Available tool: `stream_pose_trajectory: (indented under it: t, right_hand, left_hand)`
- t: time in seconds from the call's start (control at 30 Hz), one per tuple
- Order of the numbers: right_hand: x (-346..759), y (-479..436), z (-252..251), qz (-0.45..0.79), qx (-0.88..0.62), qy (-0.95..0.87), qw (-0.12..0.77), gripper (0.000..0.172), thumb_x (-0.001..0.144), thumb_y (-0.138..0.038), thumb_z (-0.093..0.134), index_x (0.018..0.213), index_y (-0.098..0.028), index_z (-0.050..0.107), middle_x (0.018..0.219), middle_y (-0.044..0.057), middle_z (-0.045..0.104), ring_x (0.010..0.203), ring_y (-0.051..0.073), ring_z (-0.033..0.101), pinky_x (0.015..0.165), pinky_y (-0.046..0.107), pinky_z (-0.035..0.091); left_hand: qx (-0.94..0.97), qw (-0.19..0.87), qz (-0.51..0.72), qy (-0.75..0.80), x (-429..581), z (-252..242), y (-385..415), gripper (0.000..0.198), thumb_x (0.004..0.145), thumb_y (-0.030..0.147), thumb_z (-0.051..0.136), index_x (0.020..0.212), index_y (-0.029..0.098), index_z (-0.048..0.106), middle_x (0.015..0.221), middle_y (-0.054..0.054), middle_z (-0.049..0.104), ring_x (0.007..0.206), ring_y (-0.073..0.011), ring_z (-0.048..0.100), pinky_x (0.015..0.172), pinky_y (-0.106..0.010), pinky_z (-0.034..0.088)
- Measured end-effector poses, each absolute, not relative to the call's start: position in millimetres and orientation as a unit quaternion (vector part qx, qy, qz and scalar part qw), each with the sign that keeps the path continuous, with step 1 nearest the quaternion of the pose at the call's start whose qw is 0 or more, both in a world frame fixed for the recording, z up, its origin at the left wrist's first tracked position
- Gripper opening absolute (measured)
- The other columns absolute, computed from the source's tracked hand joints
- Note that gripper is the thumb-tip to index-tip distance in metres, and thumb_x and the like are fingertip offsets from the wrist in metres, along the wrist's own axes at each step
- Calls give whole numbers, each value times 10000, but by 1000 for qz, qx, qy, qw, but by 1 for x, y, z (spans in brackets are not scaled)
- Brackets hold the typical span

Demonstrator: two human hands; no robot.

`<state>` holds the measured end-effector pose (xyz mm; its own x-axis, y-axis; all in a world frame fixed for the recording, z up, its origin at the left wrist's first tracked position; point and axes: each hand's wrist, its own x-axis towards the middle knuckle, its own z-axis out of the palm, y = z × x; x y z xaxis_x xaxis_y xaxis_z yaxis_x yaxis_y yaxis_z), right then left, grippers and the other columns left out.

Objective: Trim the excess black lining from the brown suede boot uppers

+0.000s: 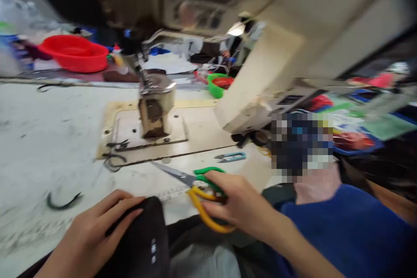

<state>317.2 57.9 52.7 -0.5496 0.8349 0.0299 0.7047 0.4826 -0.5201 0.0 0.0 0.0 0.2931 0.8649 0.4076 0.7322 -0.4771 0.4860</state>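
Observation:
My right hand (237, 202) is closed around the green and yellow handles of a pair of scissors (195, 182), whose blades point left over the white table (48, 139). My left hand (94, 230) lies on a black piece of fabric (143, 243) at the table's near edge, fingers pressed onto it. A sewing machine (156, 104) stands just beyond both hands, its needle area above the beige plate. The whole view is smeared by motion.
A small blue thread snipper (230, 157) lies right of the machine plate. A red basin (76, 53) and a green bowl (216, 84) sit at the back. A dark curved scrap (61, 203) lies on the left. A person in a blue top (342, 226) sits close on the right.

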Motion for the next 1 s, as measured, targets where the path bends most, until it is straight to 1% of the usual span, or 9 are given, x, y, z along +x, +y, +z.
stream_pose_trajectory:
  t: [0.03, 0.13, 0.3, 0.43, 0.6, 0.67, 0.77, 0.93, 1.0]
  right_hand:
    - [327, 63, 51, 215, -438, -861, 142, 172, 838, -233, 755, 902, -220, 596, 807, -13, 685, 665, 148, 618, 599, 251, 394]
    - [342, 68, 45, 167, -383, -905, 79, 180, 867, -285, 739, 880, -222, 571, 737, -23, 645, 595, 150, 586, 549, 274, 340]
    - [330, 67, 55, 146, -360, -921, -13, 254, 855, -334, 766, 872, -234, 533, 765, -34, 638, 636, 170, 612, 571, 286, 362]
    - [318, 71, 58, 149, -337, -929, -31, 319, 850, -374, 802, 830, -237, 516, 729, -49, 631, 584, 165, 608, 553, 290, 361]
    - [318, 72, 54, 130, -320, -938, -28, 298, 808, -269, 801, 831, -238, 506, 694, -56, 607, 523, 160, 587, 509, 299, 326]
    - [320, 72, 55, 153, -324, -933, -24, 285, 803, -254, 795, 843, -243, 513, 707, -54, 612, 539, 161, 583, 515, 289, 338]
    - [320, 73, 59, 217, -346, -912, -30, 266, 826, -294, 796, 855, -256, 533, 699, -54, 606, 577, 161, 574, 523, 262, 353]
    - [319, 78, 63, 347, -377, -851, -111, 291, 953, -380, 682, 795, -245, 478, 683, -48, 590, 534, 121, 469, 474, 245, 297]
    - [319, 80, 63, 368, -382, -839, -122, 300, 962, -407, 678, 799, -241, 489, 686, -42, 601, 524, 116, 454, 469, 245, 290]
  left_hand:
    - [793, 129, 313, 506, -1, 2, -2, 198, 1027, 378, 541, 1155, 321, 682, 1058, 16, 690, 853, -95, 706, 760, -133, 534]
    - [772, 192, 316, 517, 2, 10, 0, 184, 1031, 262, 514, 1095, 307, 681, 993, 17, 678, 841, -87, 691, 749, -122, 517]
    - [749, 238, 308, 537, 9, 18, 2, 108, 1018, 228, 526, 992, 269, 623, 909, 25, 644, 782, -81, 655, 695, -141, 493]
    - [747, 230, 299, 547, 9, 16, 0, 86, 1026, 217, 503, 985, 255, 568, 899, 31, 625, 748, -72, 634, 674, -153, 476]
    - [752, 228, 290, 547, 8, 14, 0, 71, 1029, 202, 496, 1024, 257, 542, 921, 32, 620, 764, -65, 632, 675, -152, 471]
    - [752, 228, 290, 546, 9, 14, 1, 78, 1030, 197, 489, 1035, 257, 539, 924, 34, 618, 764, -61, 630, 674, -148, 472]
    - [750, 226, 294, 548, 11, 15, 2, 91, 1027, 182, 485, 1032, 254, 540, 914, 36, 615, 761, -57, 627, 667, -145, 474]
    - [752, 221, 289, 550, 12, 16, 3, 90, 1019, 177, 490, 1017, 248, 544, 907, 28, 619, 741, -71, 626, 642, -171, 482]
    - [751, 220, 289, 552, 12, 15, 3, 92, 1016, 173, 492, 1018, 249, 544, 904, 29, 619, 738, -73, 626, 638, -179, 481]
